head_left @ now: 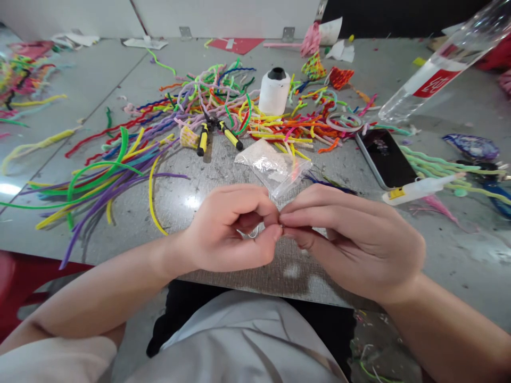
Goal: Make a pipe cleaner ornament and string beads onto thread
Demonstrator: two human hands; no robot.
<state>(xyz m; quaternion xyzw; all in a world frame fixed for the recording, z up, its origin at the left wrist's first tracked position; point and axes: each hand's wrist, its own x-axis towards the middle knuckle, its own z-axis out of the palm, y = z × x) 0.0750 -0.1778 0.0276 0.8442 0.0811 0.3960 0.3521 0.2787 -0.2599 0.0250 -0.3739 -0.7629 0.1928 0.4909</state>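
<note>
while the left hand (235, 231) and right hand (355, 239) meet, each grip pinched on a tiny whitish piece (281, 227) above the grey worktop (443, 271), work appears unfinished, multicoloured fuzzy stems (191, 94) lying loose beyond.

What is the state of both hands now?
Left hand: closed in a pinch; what it holds is too small to tell.
Right hand: also pinched closed; contents unclear.

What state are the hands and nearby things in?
Left hand: pinching a tiny pale item, unidentifiable.
Right hand: pinching at the same spot.
Yellow and black pliers: handles spread.
White spool with black top: upright.
Clear plastic bag: lying down, partly filled.
Black rectangular phone: face up, dimly lit.
White yellow-labelled plastic tube: lying down.
Multicoloured fuzzy stems: loosely heaped.
</note>
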